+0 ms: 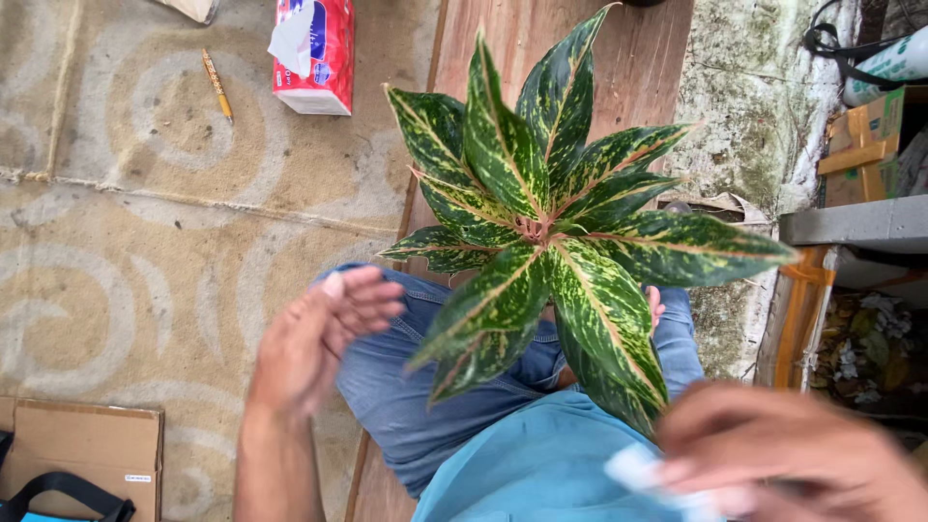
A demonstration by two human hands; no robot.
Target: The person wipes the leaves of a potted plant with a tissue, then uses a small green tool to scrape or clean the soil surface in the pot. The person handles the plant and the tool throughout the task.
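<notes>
Left hand: raised beside the plant, fingers loosely spread, holding nothing, just short of the lower left leaf. Variegated plant: green leaves with yellow flecks and pink midribs, held upright between the person's knees over a wooden plank. Right hand: blurred at lower right, fingertips pinched on a small white wad, apparently tissue. Judged step: leaf wiping in hand. Next move calls for supporting one leaf from beneath while the wad passes gently along its surface.
</notes>
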